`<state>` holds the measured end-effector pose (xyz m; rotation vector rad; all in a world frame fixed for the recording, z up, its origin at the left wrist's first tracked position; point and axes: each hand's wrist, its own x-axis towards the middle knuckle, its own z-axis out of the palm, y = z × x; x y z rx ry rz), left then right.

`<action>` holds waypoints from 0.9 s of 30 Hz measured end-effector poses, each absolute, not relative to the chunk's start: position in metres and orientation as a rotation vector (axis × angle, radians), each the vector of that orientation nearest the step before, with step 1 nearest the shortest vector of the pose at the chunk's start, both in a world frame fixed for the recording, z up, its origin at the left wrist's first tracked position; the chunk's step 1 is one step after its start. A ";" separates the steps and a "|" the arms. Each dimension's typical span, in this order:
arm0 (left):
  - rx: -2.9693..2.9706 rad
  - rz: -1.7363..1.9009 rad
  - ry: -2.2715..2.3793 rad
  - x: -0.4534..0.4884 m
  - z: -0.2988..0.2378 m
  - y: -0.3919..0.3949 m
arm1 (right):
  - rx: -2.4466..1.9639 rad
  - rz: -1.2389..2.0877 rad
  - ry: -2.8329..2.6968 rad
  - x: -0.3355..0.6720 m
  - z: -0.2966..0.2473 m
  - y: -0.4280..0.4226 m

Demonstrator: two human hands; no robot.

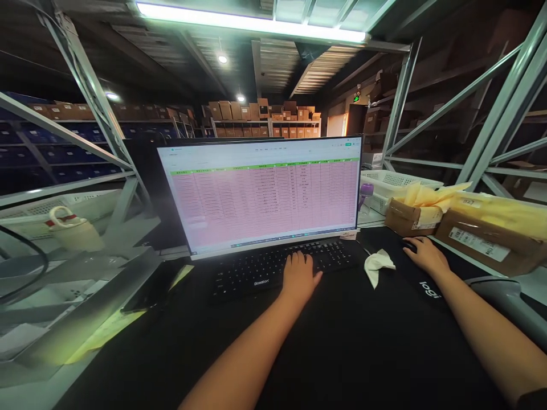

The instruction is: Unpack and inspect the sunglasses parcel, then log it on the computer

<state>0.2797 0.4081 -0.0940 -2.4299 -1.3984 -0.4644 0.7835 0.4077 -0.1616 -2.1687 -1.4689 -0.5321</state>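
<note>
My left grip (298, 277) holds nothing: the fingers are slightly parted and bent over the keys of a black keyboard (243, 273), right of its middle, with the thumb out to the right near its front edge. My right grip (428, 257) is curved over a dark mouse (409, 246), holding it from above; most of the mouse is hidden under my palm and fingers.

Between my two hands, touching neither, a crumpled white tissue (379, 263) lies on the black mat (342, 347). The mat carries the keyboard and the mouse too, and shows "logi" in white beside my right forearm. Just beyond that forearm is a grey device (506, 299), partly hidden.

Behind the keyboard stands the monitor (265, 199), lit with a spreadsheet: a green header row over pink cells, the text too small to read. To the right of it are a purple object (366, 191), white baskets (393, 185) and two cardboard boxes, the smaller (401, 219) and the larger (465, 233), both with yellow packets on top. At the left of the surface I see yellow paper (106, 336) and a white container (72, 232) with a looped handle.

Metal posts frame the surface on both sides, a bright tube light (252, 23) hangs overhead, and shelves of cartons (239, 111) stand far behind.
</note>
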 end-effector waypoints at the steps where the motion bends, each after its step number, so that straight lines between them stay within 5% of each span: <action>1: -2.431 -0.470 -1.397 0.280 -0.094 0.408 | -2.169 -0.535 -1.468 0.784 -0.162 0.408; 27: -2.444 -0.475 -1.397 0.278 -0.094 0.408 | -2.143 -0.547 -1.476 0.793 -0.170 0.411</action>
